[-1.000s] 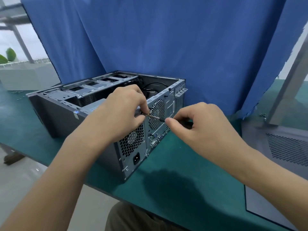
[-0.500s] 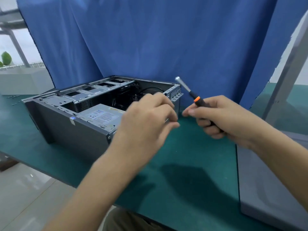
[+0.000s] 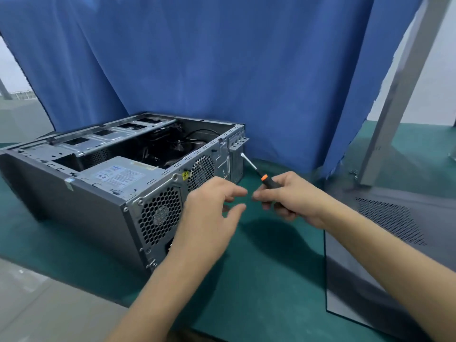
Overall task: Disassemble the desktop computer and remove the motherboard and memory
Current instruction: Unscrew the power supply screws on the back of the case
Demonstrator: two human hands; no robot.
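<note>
The grey desktop computer case (image 3: 81,193) lies on its side on the green table mat, open on top, with its rear panel and fan grilles facing me. Its power supply (image 3: 116,175) sits in the near corner; cables show deeper inside, and the motherboard is hidden in the dark interior. My right hand (image 3: 291,201) grips a black screwdriver (image 3: 265,178) with an orange collar, its shaft pointing up-left toward the case's rear corner. My left hand (image 3: 212,213) hovers in front of the rear panel with fingers spread and relaxed, its fingertips close to the right hand's.
A blue curtain (image 3: 222,70) hangs right behind the case. The removed grey side panel (image 3: 394,230) with a perforated vent lies flat on the mat at the right. A metal frame post (image 3: 407,82) rises at the far right. The table's front edge (image 3: 74,275) runs close below the case.
Both hands have come away from the rear panel, where the screwdriver was working a screw. The right hand lifted the screwdriver clear, and the left hand's pinched fingers have opened.
</note>
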